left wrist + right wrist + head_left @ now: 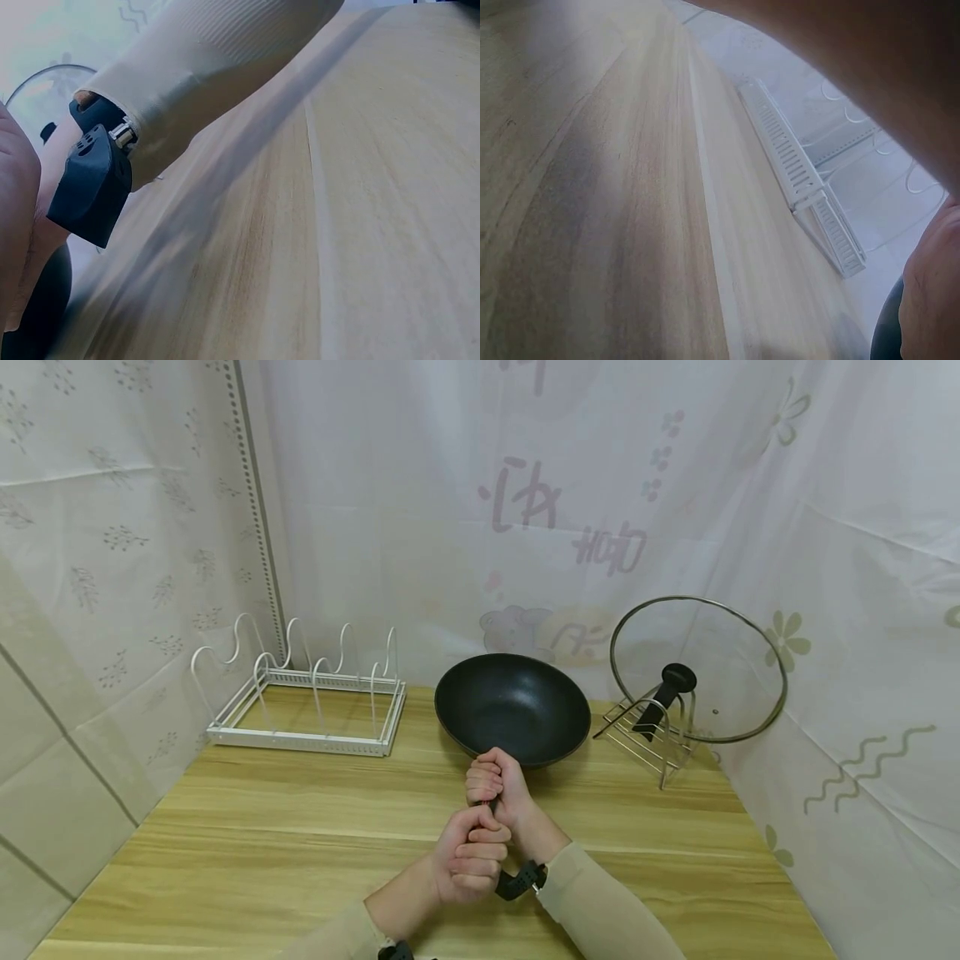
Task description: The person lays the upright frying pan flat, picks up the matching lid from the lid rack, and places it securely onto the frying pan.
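Note:
A black wok (513, 714) is in the middle of the head view, its hollow side facing up and toward me. Both hands grip its long handle (492, 805), of which only a short piece shows between them. My right hand (504, 785) holds the part close to the bowl. Nearer to me, my left hand (472, 857) has its fingers curled round the handle's end. Whether the wok's base touches the table cannot be told. In the right wrist view, a dark bit of the wok (887, 326) shows beside the right hand (932, 289).
On the left of the wooden table (300, 835) stands a white rack (300, 743) with several wavy dividers. At the right, a glass lid (720, 652) with a black handle (658, 706) leans in a small wire stand (663, 760). Printed curtains (420, 527) hang behind.

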A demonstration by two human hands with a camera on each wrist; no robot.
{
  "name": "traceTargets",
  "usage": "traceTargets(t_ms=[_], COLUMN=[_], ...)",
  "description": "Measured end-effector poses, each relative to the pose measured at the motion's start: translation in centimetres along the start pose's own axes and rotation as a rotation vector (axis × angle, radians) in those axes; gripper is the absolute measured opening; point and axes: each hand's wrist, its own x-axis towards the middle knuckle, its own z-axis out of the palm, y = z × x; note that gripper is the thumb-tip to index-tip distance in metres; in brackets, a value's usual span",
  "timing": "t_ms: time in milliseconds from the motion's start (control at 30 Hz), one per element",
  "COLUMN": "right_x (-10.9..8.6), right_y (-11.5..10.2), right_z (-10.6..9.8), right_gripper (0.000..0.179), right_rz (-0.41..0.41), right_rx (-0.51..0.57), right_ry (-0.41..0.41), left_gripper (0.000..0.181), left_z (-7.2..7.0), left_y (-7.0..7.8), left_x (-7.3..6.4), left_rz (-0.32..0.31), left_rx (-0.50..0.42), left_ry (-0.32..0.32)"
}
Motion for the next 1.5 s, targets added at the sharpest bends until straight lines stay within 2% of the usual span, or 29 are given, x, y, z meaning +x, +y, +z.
traceTargets(t_ms=[567, 867, 1033, 1267, 1333, 1500], right_x=[0.15, 0.4, 0.46, 0.27, 0.18, 0.13], right_y=[-0.04, -0.2, -0.16, 0.21, 0.29, 0.35], right_z=[-0.41, -0.79, -0.97, -0.62, -0.48, -0.6], right_gripper=[0.048, 0.049, 0.051, 0.051, 0.05, 0.045], right_rz=[-0.015, -0.011, -0.02, -0.056, -0.068, -0.104], right_rx=[-0.009, -0.011, -0.016, -0.097, -0.129, -0.212], right_ry=[0.036, 0.04, 0.074, 0.122, 0.144, 0.225], left_gripper=[0.043, 0.042, 0.043, 0.04, 0.037, 0.031], left_z=[-0.12, -0.34, -0.27, 0.05, 0.13, 0.28], left_y=[0.05, 0.31, 0.32, 0.05, -0.1, -0.45], left_x=[-0.15, -0.44, -0.54, -0.78, -0.84, -0.89], left_rz=[0.006, -0.001, 0.004, 0.044, 0.07, 0.129], left_rx=[-0.03, -0.048, -0.047, 0.003, 0.061, 0.255], left_ry=[-0.016, -0.014, 0.005, 0.088, 0.135, 0.306])
